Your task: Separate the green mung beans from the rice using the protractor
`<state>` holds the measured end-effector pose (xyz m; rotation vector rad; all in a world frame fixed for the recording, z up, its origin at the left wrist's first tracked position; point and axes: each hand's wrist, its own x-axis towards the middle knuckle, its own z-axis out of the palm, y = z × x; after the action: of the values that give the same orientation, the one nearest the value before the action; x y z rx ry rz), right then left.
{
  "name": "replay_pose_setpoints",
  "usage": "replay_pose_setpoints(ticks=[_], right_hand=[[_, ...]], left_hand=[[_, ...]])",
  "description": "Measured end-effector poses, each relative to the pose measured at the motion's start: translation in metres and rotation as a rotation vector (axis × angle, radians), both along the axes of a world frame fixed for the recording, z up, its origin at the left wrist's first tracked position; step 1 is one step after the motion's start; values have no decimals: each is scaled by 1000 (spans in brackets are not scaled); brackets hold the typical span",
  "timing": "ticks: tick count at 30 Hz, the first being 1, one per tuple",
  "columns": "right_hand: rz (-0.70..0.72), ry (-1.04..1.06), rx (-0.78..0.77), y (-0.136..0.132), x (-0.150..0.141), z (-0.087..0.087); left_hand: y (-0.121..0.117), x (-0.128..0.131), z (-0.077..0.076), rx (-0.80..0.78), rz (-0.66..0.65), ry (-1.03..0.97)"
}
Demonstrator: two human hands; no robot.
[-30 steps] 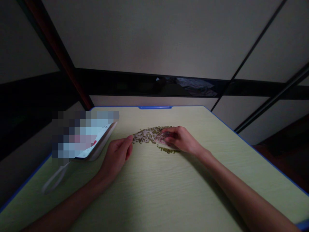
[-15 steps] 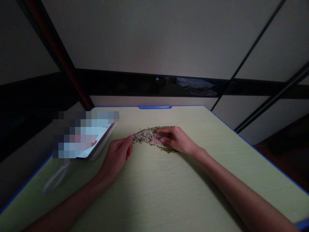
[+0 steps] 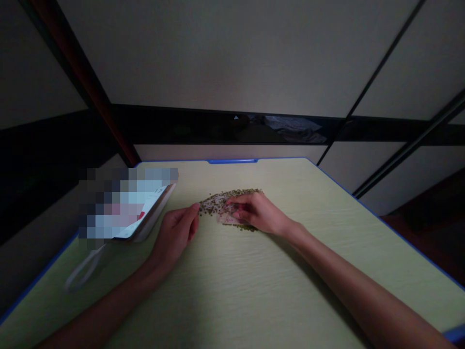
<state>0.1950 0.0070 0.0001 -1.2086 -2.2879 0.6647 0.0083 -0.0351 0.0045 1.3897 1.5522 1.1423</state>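
Observation:
Small green beans, which look like mung beans, spread in a tapering patch mid-table. Among them is a thin clear plastic bag with pinkish print; I cannot tell which beans are inside it and which lie loose. My left hand is closed in a pinch at the patch's narrow left tip, apparently on the bag's corner. From the right, my right hand reaches over the beans, thumb and fingers curled on the printed part of the bag. Its palm hides some of the beans behind it.
A phone with a lit, partly blurred screen leans on a stand at the table's left, a pale strap loop hanging from it. The pale table has a blue edge. Cabinet panels rise behind the far edge.
My right hand has shifted slightly left, and the printed part of the bag has moved left with it over the beans. My left hand keeps its pinch in nearly the same place.

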Motion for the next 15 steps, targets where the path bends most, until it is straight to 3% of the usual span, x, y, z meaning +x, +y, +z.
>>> replay_pose_setpoints(ticks=[15], right_hand=[[237, 25, -25, -29, -14, 7]], left_hand=[[1, 0, 0, 0, -3, 42]])
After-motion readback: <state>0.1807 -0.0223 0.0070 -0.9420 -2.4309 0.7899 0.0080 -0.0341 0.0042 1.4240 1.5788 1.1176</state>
